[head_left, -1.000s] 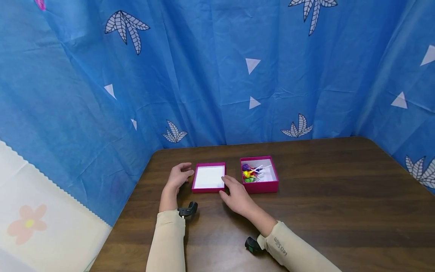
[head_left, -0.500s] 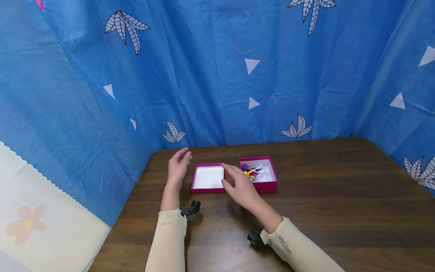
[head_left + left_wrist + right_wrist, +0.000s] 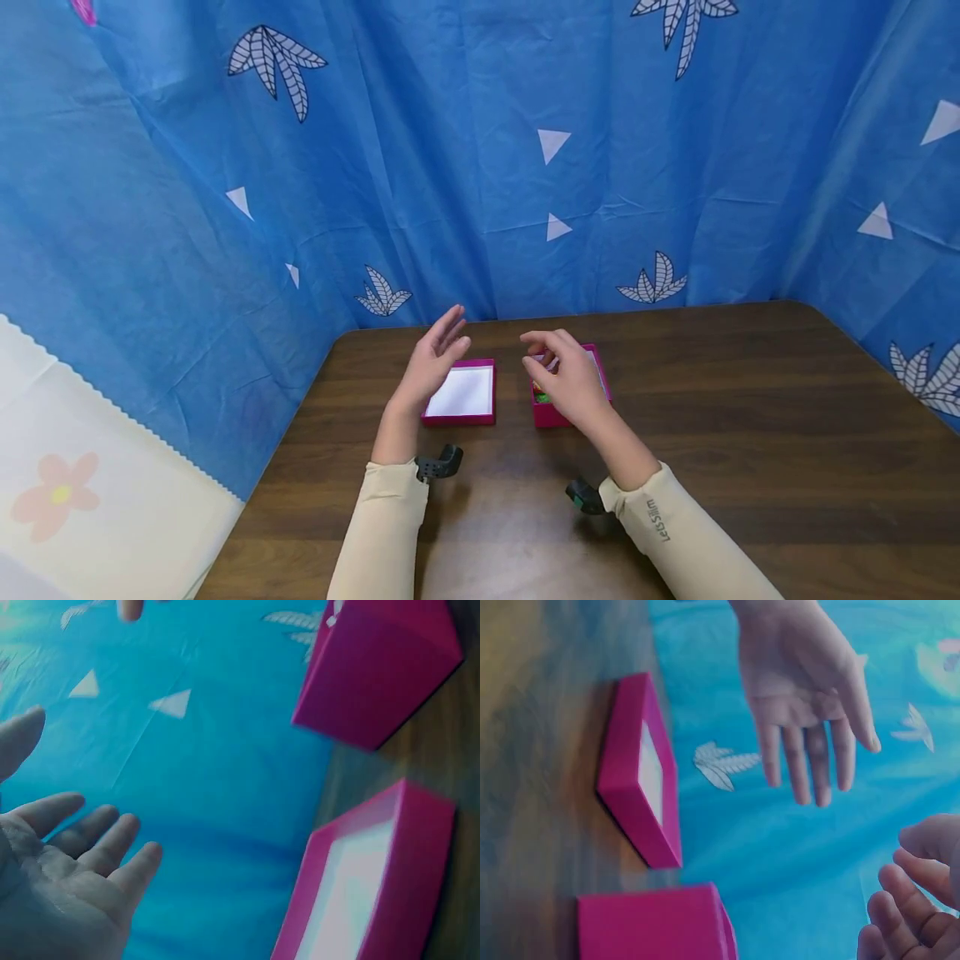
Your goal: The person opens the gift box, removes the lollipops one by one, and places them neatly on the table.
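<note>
Above the left part of a shallow magenta box lid (image 3: pixel 465 393) with a white inside, my left hand (image 3: pixel 429 362) hovers with fingers extended and holds nothing. The lid lies inside-up on the table. To its right stands a deeper magenta box (image 3: pixel 552 416), partly covered in the head view by my right hand (image 3: pixel 567 379). That hand is in the air over the box, its fingers loosely bent and nothing between them. A bit of green and yellow candy wrapper (image 3: pixel 542 397) shows in the box; the other lollipops are hidden behind the hand.
The brown wooden table (image 3: pixel 720 433) carries both box parts near its far edge. A blue patterned curtain (image 3: pixel 480 167) hangs behind it and along the sides. A pale cloth with a flower print (image 3: pixel 67 483) hangs at the left.
Both hands have risen from beside the lid. My left hand has moved up and right over the lid, and my right hand has shifted right over the box. Lid and box stay put.
</note>
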Tool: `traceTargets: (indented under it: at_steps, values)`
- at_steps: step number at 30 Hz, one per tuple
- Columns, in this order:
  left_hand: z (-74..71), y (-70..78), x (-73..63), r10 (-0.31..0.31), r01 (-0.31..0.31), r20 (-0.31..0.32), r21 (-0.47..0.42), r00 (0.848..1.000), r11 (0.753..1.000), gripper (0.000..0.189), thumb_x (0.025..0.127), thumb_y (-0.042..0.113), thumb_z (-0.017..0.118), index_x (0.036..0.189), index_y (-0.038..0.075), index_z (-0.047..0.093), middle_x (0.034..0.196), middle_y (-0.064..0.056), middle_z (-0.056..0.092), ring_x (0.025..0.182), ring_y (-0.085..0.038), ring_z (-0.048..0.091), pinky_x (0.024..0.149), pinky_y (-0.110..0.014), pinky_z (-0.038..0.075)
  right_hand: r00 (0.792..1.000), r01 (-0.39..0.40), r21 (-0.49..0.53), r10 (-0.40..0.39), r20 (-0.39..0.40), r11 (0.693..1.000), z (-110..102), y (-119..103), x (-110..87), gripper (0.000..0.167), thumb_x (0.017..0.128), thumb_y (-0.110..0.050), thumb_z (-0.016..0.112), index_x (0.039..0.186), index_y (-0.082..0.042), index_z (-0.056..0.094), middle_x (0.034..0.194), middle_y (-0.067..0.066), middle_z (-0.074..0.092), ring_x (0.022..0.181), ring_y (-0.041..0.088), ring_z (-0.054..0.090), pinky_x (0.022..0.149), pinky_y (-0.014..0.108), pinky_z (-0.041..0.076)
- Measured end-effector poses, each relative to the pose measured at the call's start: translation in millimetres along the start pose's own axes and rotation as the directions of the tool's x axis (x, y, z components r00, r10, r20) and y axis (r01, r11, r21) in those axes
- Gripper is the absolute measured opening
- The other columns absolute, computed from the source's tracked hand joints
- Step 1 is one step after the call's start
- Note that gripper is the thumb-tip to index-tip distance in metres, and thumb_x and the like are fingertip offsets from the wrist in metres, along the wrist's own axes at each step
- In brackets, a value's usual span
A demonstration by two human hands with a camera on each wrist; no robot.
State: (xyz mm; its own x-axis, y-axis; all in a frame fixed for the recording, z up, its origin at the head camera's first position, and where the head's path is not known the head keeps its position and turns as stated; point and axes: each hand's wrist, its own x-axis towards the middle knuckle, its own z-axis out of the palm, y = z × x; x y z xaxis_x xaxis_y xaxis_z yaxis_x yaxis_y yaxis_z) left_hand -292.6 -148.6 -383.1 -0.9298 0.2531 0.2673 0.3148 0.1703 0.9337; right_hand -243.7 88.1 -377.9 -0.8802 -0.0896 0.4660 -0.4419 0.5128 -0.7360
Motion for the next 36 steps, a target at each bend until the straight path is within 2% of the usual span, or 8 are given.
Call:
traceTargets:
  at_steps: [5,10,15,19,25,29,36]
  values:
    - [26.5,-1.6,1.7,-0.063,0.056,0.106,0.076,0.992,0.996,0.080,0.097,0.033,0.065,0.161,0.024,0.017,0.168,0.001,0.022,0.155,-0.027,0.023,0.123,-0.049,0.027,0.999,-0.052,-0.015,0.052,-0.005,0.999,-17,10,5.1,0.030,0.092,-0.018,0.072,0.123,-0.018,0.068,0.105,0.003,0.067,0.087,0.018,0.061,0.073,0.025,0.054]
    - [47.8,-4.3,0.3,-0.128,0.106,0.152,0.148,0.980,0.983,0.093,0.092,0.038,0.071,0.162,0.028,0.011,0.169,0.000,0.016,0.155,-0.030,0.021,0.122,-0.052,0.027,0.997,-0.071,-0.023,0.072,0.008,0.997,-28,22,9.5,0.026,0.094,-0.020,0.071,0.119,-0.017,0.070,0.104,0.005,0.069,0.088,0.020,0.060,0.073,0.025,0.053]
    - [67.1,-10.4,-0.1,-0.163,0.126,0.179,0.202,0.970,0.971,0.100,0.089,0.036,0.074,0.162,0.025,0.006,0.169,-0.005,0.014,0.154,-0.034,0.021,0.121,-0.054,0.028,0.992,-0.105,-0.033,0.107,0.069,0.994,-34,38,12.6,0.025,0.094,-0.023,0.070,0.118,-0.015,0.071,0.101,0.007,0.070,0.088,0.022,0.058,0.072,0.026,0.052]
    - [82.3,-18.4,0.2,-0.182,0.133,0.173,0.264,0.968,0.955,0.107,0.086,0.038,0.078,0.162,0.021,0.004,0.168,-0.011,0.013,0.153,-0.038,0.023,0.119,-0.056,0.032,0.982,-0.151,-0.027,0.154,0.112,0.988,-41,54,14.5,0.025,0.094,-0.025,0.070,0.118,-0.015,0.071,0.103,0.008,0.071,0.086,0.022,0.055,0.072,0.026,0.050]
    - [97.5,-27.7,-1.7,-0.226,0.170,0.139,0.329,0.964,0.929,0.115,0.082,0.042,0.079,0.162,0.018,-0.001,0.169,-0.009,0.006,0.156,-0.032,0.014,0.120,-0.063,0.025,0.962,-0.205,-0.014,0.204,0.179,0.979,-43,71,16.6,0.027,0.093,-0.024,0.072,0.118,-0.013,0.072,0.101,0.009,0.068,0.083,0.023,0.053,0.064,0.026,0.048]
    - [104.6,-32.1,-3.3,-0.249,0.199,0.121,0.324,0.961,0.925,0.118,0.082,0.042,0.079,0.162,0.014,-0.002,0.169,-0.012,0.006,0.155,-0.034,0.015,0.119,-0.063,0.027,0.951,-0.216,-0.032,0.218,0.221,0.976,-42,78,16.6,0.027,0.092,-0.022,0.072,0.117,-0.012,0.073,0.101,0.009,0.069,0.082,0.024,0.053,0.062,0.026,0.049]
    - [115.3,-35.9,-4.8,-0.230,0.178,0.123,0.331,0.965,0.927,0.120,0.081,0.045,0.080,0.161,0.011,-0.003,0.169,-0.012,0.002,0.156,-0.033,0.011,0.122,-0.056,0.026,0.932,-0.263,-0.043,0.265,0.245,0.964,-40,89,14.2,0.027,0.092,-0.023,0.072,0.117,-0.013,0.073,0.108,0.012,0.069,0.091,0.024,0.055,0.073,0.027,0.053]
